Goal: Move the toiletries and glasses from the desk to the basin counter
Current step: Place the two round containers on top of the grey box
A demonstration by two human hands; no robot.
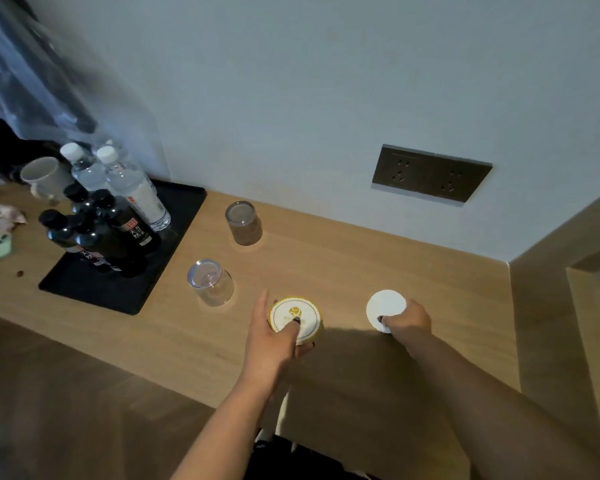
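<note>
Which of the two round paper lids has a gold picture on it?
The paper lid under the left hand, with a gold emblem and gold edge. The other lid, by the right hand, is plain white.

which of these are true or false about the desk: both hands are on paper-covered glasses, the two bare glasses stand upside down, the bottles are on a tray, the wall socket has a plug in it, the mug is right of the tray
1. Both hands are on paper-covered glasses. True: the left hand grips the glass with the gold-printed cover, and the right hand holds the glass with the plain white cover.
2. The two bare glasses stand upside down. True.
3. The bottles are on a tray. True: they stand on the black tray.
4. The wall socket has a plug in it. False: nothing is plugged in.
5. The mug is right of the tray. False: it is at the tray's far left.
</note>
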